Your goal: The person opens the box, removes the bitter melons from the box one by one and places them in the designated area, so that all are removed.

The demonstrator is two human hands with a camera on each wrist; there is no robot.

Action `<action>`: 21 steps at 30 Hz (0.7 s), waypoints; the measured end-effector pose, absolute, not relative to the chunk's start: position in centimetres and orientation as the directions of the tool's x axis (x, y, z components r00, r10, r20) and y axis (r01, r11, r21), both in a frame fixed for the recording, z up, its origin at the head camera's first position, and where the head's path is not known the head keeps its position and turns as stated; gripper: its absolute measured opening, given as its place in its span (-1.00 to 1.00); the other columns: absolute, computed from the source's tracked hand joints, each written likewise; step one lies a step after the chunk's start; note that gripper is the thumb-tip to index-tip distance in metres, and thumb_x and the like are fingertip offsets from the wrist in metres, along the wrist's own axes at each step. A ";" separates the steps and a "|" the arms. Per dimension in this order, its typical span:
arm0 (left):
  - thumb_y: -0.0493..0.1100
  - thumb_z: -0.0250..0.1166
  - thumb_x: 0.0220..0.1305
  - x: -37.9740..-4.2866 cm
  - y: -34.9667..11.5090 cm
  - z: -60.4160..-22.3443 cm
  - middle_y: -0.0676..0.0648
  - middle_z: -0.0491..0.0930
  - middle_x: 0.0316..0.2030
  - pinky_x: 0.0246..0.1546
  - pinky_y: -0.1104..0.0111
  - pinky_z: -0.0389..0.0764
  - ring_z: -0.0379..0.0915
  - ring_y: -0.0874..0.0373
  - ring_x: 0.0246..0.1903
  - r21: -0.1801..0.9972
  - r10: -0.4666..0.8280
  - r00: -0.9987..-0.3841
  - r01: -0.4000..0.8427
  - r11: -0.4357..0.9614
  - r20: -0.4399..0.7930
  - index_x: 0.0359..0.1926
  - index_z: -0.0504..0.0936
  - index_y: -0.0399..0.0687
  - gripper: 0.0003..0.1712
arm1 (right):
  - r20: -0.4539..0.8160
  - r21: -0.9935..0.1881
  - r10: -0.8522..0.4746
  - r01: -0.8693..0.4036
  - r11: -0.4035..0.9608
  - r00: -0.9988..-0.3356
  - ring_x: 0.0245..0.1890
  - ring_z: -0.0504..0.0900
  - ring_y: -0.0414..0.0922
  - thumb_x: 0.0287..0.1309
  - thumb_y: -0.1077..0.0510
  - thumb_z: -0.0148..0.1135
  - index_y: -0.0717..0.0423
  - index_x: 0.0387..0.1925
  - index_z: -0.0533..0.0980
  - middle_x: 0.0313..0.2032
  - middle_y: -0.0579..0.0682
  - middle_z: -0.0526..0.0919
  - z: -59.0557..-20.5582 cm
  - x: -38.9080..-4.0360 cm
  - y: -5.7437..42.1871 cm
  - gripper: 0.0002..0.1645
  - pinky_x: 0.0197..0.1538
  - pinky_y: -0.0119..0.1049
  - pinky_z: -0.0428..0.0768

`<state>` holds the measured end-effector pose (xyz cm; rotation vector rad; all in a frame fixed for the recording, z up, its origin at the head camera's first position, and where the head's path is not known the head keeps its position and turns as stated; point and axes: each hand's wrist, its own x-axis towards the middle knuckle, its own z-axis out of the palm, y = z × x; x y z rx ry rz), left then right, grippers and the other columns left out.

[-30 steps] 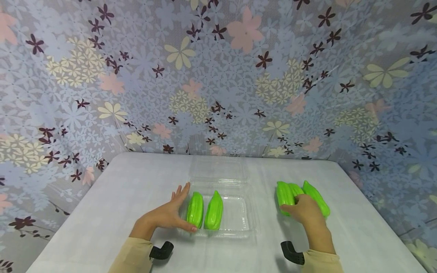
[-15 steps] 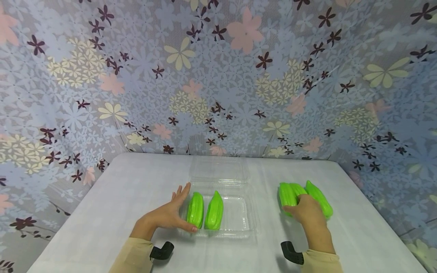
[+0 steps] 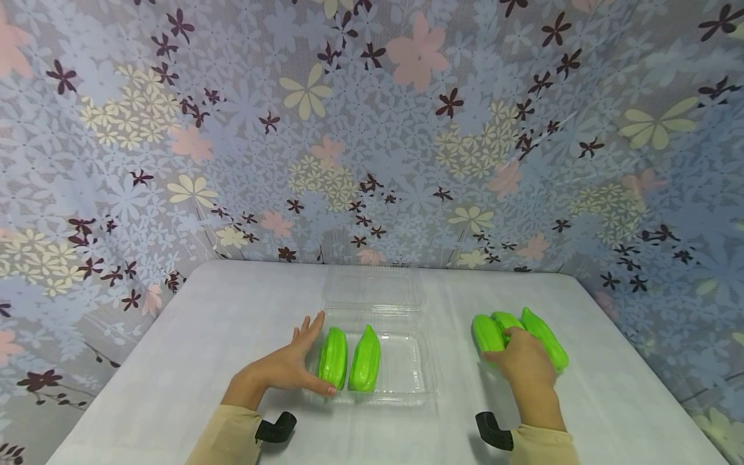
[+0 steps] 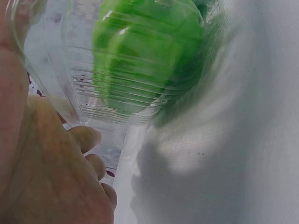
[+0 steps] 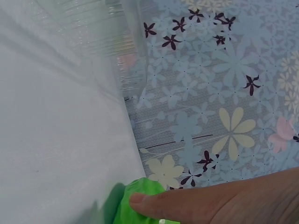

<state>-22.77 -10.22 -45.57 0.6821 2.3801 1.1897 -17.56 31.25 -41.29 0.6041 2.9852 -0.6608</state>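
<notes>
My left hand (image 3: pixel 287 365) rests against the left side of a clear plastic clamshell box (image 3: pixel 427 361), fingers spread, thumb along its front edge. Inside the box, two bright green ridged toy vegetables (image 3: pixel 364 361) lie side by side in its left part. Over to the right, my right hand (image 3: pixel 526 361) pinches the leftmost loose green vegetable (image 3: pixel 487 332), its thumb on the near end. A second loose vegetable (image 3: pixel 507 320) is partly hidden by the fingers, and a third (image 3: pixel 543 339) lies just right of it. The right wrist view has the thumb pressing on green ridged plastic (image 5: pixel 140 212).
The box's clear lid (image 3: pixel 372 287) is folded back toward the far edge of the white-covered table (image 3: pixel 250 290). Behind and beside the table hangs a flower-patterned cloth (image 3: pixel 360 129). A black curved piece (image 3: pixel 279 427) sticks out at each wrist.
The loose vegetables shifted slightly right, then the leftmost one turned a little and parted from the middle one at its far end. The left hand and box have stayed still.
</notes>
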 end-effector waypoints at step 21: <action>0.13 0.70 -0.19 -22.8 -10.2 -45.7 -0.25 -0.55 0.55 0.39 -0.22 -0.44 -0.76 -0.25 0.47 0.814 0.590 -0.799 0.268 0.515 -0.111 0.61 -0.40 -0.04 0.67 | -0.024 -0.476 0.377 0.342 0.810 -0.926 0.22 0.37 0.44 -0.07 -0.20 0.58 0.35 0.39 0.25 0.28 0.47 0.36 -40.5 -17.4 30.2 0.17 0.15 0.31 0.43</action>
